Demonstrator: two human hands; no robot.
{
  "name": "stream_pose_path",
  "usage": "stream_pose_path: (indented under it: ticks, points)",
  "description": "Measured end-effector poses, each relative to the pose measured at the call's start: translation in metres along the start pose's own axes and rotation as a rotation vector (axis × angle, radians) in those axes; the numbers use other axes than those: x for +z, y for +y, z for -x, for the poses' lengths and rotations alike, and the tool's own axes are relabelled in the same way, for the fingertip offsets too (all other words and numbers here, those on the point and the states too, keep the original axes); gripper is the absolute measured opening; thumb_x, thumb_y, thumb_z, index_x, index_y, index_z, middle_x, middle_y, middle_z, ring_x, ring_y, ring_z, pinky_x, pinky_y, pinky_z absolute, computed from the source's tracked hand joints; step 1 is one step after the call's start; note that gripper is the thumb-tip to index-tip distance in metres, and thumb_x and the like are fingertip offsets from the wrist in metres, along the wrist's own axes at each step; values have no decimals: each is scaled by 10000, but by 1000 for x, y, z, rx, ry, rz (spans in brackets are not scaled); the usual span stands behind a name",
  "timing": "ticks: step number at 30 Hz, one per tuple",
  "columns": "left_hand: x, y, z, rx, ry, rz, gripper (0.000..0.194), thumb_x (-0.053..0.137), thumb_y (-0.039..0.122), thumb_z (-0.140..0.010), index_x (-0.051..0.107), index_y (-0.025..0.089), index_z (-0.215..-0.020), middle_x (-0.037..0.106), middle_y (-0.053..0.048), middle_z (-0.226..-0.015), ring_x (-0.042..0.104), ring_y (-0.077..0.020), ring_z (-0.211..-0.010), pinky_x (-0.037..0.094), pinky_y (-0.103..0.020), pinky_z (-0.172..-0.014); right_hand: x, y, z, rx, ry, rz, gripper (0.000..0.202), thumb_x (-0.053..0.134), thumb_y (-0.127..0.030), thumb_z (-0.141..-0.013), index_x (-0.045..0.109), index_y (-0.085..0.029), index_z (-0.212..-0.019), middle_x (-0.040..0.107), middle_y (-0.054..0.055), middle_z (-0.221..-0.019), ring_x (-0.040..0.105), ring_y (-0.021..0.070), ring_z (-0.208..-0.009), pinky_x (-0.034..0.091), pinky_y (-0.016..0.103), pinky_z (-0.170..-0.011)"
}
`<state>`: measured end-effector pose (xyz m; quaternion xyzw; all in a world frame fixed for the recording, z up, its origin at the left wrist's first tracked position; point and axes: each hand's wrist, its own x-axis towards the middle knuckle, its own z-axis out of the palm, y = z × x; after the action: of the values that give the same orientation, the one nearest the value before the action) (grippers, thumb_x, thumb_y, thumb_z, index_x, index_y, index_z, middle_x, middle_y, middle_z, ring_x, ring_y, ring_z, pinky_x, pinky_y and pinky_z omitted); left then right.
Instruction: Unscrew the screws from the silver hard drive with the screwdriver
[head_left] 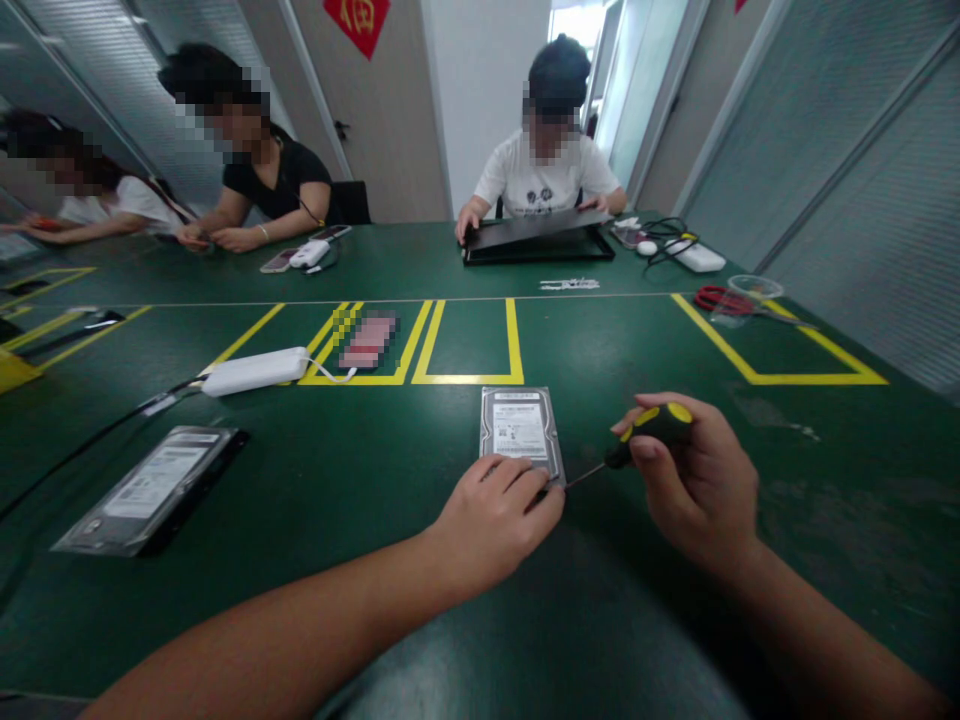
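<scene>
A silver hard drive (pixel 519 425) with a white label lies flat on the green table, front and centre. My left hand (pixel 499 510) rests over its near end, fingers curled down onto it and hiding that part. My right hand (pixel 701 480) is closed around the black and yellow handle of a screwdriver (pixel 651 432). The thin shaft points left, and its tip meets the drive's near right corner, beside my left fingertips. Whether the tip sits in a screw is too small to tell. At the left lies a second hard drive (pixel 154 485), label up.
A white power strip (pixel 255 371) with a black cable lies left of centre, near a phone (pixel 367 341). Yellow tape marks the table (pixel 337 620). Red-handled scissors (pixel 724 300) lie at the far right. Across the table, a person (pixel 544 170) holds a dark panel (pixel 536 230); others sit at the left.
</scene>
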<state>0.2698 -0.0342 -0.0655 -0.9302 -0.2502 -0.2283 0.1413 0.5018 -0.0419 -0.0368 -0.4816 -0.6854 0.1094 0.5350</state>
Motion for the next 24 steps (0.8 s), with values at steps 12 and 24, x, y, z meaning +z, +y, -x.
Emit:
stream_pose_path:
  ticks: [12, 24]
  points:
    - [4, -2, 0, -6, 7, 28, 225, 509, 208, -1016, 659, 180, -1182, 707, -58, -1111, 646, -240, -1005, 531, -403, -829, -4, -7, -2, -188, -9, 153, 407, 675, -274, -883, 570, -236, -1274, 701, 47, -941, 705, 183, -793, 593, 334, -723]
    - [2, -2, -1, -2, -1, 36, 226, 512, 204, -1011, 657, 180, -1182, 702, -73, -1093, 642, -231, -998, 531, -399, -822, 2, -6, -1, -282, 68, -39, 629, 749, -118, -800, 497, -291, -1350, 647, 32, -964, 699, 162, -776, 605, 273, -593]
